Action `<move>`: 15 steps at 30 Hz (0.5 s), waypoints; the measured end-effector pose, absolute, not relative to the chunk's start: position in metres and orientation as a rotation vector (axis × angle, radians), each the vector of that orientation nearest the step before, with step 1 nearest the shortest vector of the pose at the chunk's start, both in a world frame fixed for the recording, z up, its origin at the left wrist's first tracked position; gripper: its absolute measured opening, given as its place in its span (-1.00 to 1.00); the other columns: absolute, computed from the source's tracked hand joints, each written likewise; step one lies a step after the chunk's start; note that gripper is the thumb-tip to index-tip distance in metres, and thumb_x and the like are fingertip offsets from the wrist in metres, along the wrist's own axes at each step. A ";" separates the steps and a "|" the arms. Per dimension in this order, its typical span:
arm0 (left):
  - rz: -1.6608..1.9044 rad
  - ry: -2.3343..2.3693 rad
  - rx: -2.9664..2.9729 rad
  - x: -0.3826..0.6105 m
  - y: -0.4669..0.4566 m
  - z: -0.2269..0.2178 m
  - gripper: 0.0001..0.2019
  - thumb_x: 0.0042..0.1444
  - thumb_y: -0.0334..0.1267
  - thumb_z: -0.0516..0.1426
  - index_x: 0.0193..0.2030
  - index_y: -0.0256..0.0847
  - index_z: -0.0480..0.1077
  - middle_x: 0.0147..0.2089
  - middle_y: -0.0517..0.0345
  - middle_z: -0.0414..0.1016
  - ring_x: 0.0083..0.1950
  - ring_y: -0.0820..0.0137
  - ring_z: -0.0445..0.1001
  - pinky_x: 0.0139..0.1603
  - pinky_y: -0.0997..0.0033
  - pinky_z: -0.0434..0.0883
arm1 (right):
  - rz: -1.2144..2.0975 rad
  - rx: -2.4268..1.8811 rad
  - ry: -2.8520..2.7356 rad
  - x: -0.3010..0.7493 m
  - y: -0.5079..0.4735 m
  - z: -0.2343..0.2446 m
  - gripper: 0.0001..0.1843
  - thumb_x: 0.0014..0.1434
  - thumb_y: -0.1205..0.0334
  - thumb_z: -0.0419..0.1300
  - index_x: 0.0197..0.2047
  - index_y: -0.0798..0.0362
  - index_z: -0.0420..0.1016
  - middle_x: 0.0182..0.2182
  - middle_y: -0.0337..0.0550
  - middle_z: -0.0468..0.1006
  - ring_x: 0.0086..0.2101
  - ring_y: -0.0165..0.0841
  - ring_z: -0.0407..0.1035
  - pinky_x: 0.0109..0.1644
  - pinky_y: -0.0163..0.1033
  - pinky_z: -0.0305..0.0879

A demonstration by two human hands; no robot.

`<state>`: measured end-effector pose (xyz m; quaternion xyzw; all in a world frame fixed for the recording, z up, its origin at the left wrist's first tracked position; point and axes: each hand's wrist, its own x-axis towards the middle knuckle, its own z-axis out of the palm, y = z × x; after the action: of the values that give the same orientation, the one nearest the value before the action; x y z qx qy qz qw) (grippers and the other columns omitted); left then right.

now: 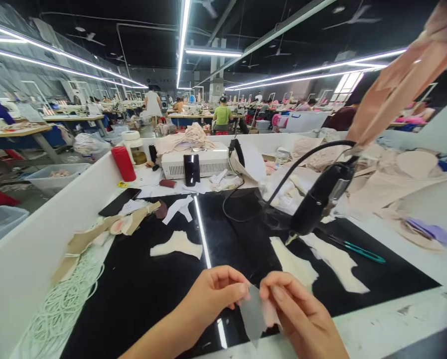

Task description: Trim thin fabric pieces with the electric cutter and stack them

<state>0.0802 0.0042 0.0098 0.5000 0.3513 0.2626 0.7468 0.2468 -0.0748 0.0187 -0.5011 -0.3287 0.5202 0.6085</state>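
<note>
My left hand (219, 294) pinches the edge of a thin, see-through greyish fabric piece (253, 316) between thumb and fingertips. On the other side, my right hand (298, 309) has its fingers closed on a small pale pink piece (270, 313) lying against the sheer one; where the two pieces meet is hard to make out. Both hands are over the front edge of a shiny black board (141, 299). Beyond the right hand lie a cream cut piece (292, 262) and a whiter one (339, 264). Another cream piece (176, 245) rests left of centre.
A black hand tool (322, 199) hangs nozzle-down from a cloth-wrapped support (398, 85), above teal tweezers (363, 251). Pale green cord (64, 304) is heaped at left, near a phone (119, 201). A white machine box (212, 162) stands behind. Co-workers sit farther back.
</note>
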 end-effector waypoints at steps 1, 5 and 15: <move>0.585 0.789 1.095 0.073 0.006 0.011 -0.61 0.00 0.03 0.40 -0.24 -0.28 0.54 -0.37 0.21 0.48 -0.36 0.50 0.33 -0.24 0.45 0.26 | 1.165 -1.214 -0.791 0.247 -0.073 0.014 -0.64 0.11 -0.17 0.43 -0.22 -0.08 0.63 -0.33 -0.22 0.60 -0.45 -0.43 0.37 -0.29 -0.33 0.38; 0.596 0.870 1.105 0.046 0.012 0.012 -0.59 0.00 0.04 0.40 -0.24 -0.29 0.54 -0.36 0.20 0.48 -0.41 0.53 0.24 -0.33 0.46 0.17 | 1.095 -1.362 -0.902 0.249 -0.070 -0.004 -0.53 0.04 -0.24 0.44 -0.10 -0.12 0.65 -0.22 -0.17 0.66 -0.39 -0.37 0.47 -0.23 -0.31 0.47; 0.505 1.013 1.100 0.019 0.019 0.008 -0.68 -0.01 -0.04 0.35 -0.31 -0.23 0.42 -0.37 0.28 0.40 -0.50 0.61 0.05 -0.48 0.51 -0.06 | 1.162 -1.381 -0.920 0.232 -0.067 -0.008 -0.57 -0.01 -0.17 0.45 -0.16 -0.08 0.65 -0.36 -0.19 0.60 -0.37 -0.31 0.53 -0.20 -0.26 0.52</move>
<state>0.0190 0.0190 0.0082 0.4947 0.4555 0.2270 0.7045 0.2325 -0.0671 -0.0079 -0.5782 -0.3853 0.4867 0.5295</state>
